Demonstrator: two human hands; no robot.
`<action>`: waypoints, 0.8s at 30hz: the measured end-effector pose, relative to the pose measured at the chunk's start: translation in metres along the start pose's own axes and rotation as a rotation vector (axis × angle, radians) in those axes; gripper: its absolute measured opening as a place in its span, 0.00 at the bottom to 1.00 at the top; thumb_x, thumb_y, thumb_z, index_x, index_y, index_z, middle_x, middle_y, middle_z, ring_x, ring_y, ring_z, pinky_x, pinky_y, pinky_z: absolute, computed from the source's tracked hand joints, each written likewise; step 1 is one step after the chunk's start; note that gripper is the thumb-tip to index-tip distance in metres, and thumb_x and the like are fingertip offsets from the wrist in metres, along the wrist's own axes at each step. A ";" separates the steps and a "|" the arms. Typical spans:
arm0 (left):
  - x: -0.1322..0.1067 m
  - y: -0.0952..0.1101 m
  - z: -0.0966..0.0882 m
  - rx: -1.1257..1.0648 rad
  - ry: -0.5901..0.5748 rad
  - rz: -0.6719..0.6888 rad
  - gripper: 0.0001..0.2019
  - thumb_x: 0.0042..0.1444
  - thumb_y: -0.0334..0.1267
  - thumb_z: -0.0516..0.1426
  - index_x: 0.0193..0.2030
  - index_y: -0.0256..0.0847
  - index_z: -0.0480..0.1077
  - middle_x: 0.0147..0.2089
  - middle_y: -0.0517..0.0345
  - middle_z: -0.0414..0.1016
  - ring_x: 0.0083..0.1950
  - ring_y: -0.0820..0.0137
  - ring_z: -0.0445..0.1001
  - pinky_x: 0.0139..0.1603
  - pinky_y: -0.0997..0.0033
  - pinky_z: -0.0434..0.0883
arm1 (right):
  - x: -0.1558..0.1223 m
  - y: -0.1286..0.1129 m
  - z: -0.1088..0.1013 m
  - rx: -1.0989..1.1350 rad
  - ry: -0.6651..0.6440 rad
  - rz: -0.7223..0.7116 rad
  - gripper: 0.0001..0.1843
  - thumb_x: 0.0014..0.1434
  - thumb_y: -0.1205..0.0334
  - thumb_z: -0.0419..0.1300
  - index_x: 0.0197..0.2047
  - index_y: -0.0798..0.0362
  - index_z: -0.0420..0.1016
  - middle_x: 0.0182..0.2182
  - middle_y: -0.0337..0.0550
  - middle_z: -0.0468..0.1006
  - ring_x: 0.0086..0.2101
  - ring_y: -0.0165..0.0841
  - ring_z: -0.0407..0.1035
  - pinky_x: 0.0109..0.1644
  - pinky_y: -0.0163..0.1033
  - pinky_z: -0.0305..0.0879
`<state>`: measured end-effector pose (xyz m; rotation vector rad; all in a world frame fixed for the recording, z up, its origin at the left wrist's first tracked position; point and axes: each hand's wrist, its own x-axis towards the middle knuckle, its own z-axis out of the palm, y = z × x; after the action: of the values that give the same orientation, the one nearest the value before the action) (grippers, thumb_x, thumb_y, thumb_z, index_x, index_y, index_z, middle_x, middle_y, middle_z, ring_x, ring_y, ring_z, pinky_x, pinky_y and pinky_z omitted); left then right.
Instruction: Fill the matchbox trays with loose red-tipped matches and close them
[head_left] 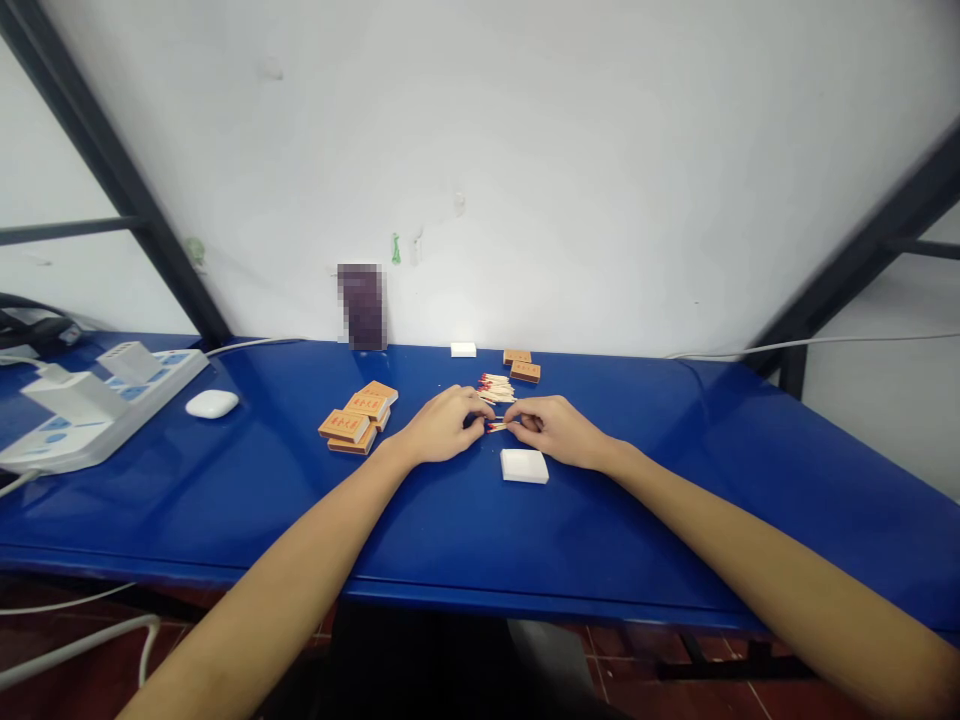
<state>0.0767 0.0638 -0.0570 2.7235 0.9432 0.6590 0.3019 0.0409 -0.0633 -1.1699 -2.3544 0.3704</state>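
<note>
Both hands together at mid-table, fingertips meeting over a small bundle of matches (496, 426). Left hand (442, 424) curled, thumb and fingers pinched on the left end of the bundle; right hand (556, 430) likewise pinched on the right end. Bundle lying roughly left to right, long axis running from one hand across to the other, red heads showing in the narrow gap between the fingertips. Exactly how many sticks, and whether both hands truly clamp or one merely steadies — too small to tell.

Just behind the hands, toward the wall, a loose pile of matches (496, 388), red-tipped, fanned untidily, about equally near either hand. Beyond that pile, two orange matchboxes (522, 366) near each other, and a small white tray (463, 349) farther back. Just in front of the right hand, touching nothing, a white inner tray (524, 466) — nearer the right hand than the left, lying toward the table's near edge from the held bundle.

Off to the left of the left hand, a stack of orange matchboxes (358, 417), some overlapping. Farther left, a white mouse (211, 403) and a white power strip (90, 405) with plugs in it. All on a blue table (675, 520) against a pale wall.
</note>
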 end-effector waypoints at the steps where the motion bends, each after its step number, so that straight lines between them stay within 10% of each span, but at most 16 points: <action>1: 0.000 0.001 0.000 -0.031 0.013 -0.007 0.12 0.59 0.32 0.51 0.42 0.42 0.76 0.39 0.57 0.74 0.41 0.68 0.70 0.47 0.66 0.67 | 0.000 0.000 0.000 0.006 0.009 -0.001 0.09 0.62 0.59 0.56 0.37 0.51 0.76 0.20 0.32 0.63 0.22 0.27 0.56 0.29 0.33 0.52; 11: 0.000 -0.002 0.000 0.024 0.114 -0.116 0.13 0.59 0.31 0.50 0.44 0.40 0.75 0.40 0.55 0.73 0.41 0.67 0.72 0.45 0.66 0.68 | 0.000 0.003 0.001 -0.031 0.022 0.026 0.14 0.62 0.57 0.56 0.49 0.51 0.76 0.20 0.31 0.62 0.22 0.27 0.56 0.28 0.33 0.50; 24: -0.003 -0.003 -0.002 0.179 0.036 -0.219 0.14 0.61 0.36 0.51 0.50 0.42 0.74 0.48 0.52 0.72 0.49 0.62 0.67 0.54 0.58 0.66 | 0.000 0.004 0.000 -0.026 0.001 0.017 0.10 0.63 0.58 0.56 0.40 0.50 0.77 0.21 0.33 0.63 0.23 0.27 0.58 0.28 0.34 0.52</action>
<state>0.0720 0.0643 -0.0578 2.7083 1.3449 0.6102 0.3042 0.0430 -0.0654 -1.2026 -2.3563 0.3459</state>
